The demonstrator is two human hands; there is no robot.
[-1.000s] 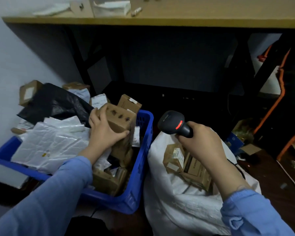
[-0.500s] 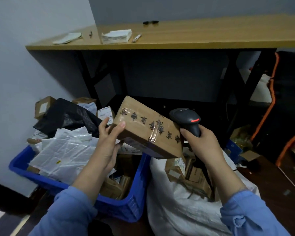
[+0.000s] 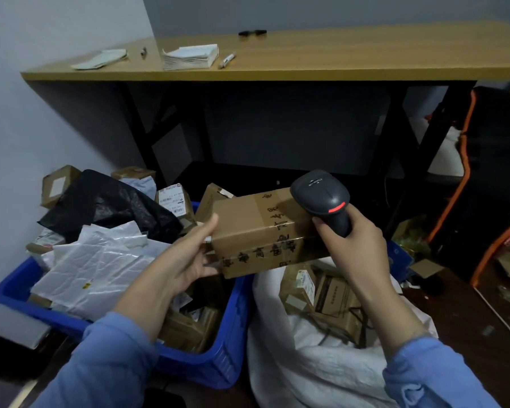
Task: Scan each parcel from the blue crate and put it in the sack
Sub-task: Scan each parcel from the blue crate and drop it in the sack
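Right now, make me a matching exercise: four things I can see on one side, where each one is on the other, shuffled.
1 cardboard box
2 scanner
3 paper stack
4 black bag

A on the wooden table
B in the right hand
C atop the pile in the blue crate
D in the left hand

Pairs: 1-D, 2-B, 3-A, 4-C

Both arms reach forward and slightly inward. The left hand [image 3: 189, 260] is turned palm up and grips the left end of a box [image 3: 256, 228], thumb on top, fingers underneath. The right hand [image 3: 355, 248] is raised just beside it, fingers wrapped round the handle of a scanner [image 3: 318, 192], whose head sits over the box's right end.
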